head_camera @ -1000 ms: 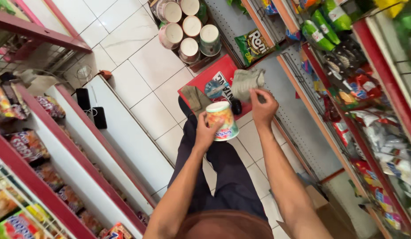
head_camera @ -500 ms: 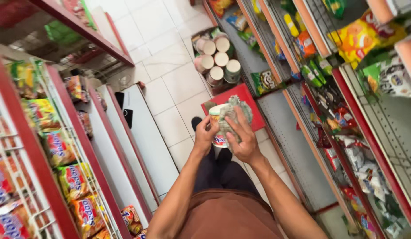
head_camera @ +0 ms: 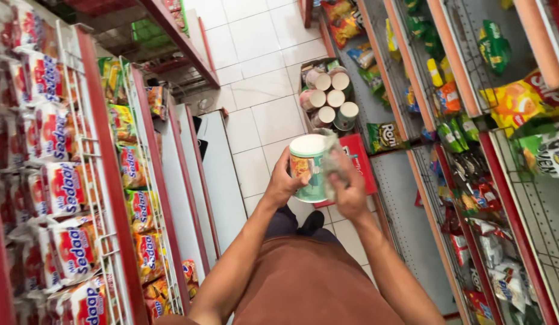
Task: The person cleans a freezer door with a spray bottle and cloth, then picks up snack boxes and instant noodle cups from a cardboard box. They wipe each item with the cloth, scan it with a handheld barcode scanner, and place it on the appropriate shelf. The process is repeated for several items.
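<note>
My left hand point(head_camera: 284, 180) grips a noodle cup point(head_camera: 307, 165) with a white lid and a green and orange side, held upright in front of me. My right hand point(head_camera: 349, 191) presses a crumpled grey cloth point(head_camera: 332, 164) against the cup's right side. Both hands are over the aisle floor, above a red crate point(head_camera: 359, 161). A cardboard box point(head_camera: 305, 72) with several more white-lidded cups stands on the floor just beyond.
Red-framed wire shelves line both sides of a narrow white-tiled aisle point(head_camera: 258, 120). Noodle packets point(head_camera: 65, 192) hang on the left rack. Snack bags point(head_camera: 514, 102) and small sachets fill the right shelves. A low empty white shelf point(head_camera: 216, 174) sits at the left.
The view has swung up and leftward. My hands lifted the cup higher and closer. My right hand brought the cloth from the crate onto the cup's side.
</note>
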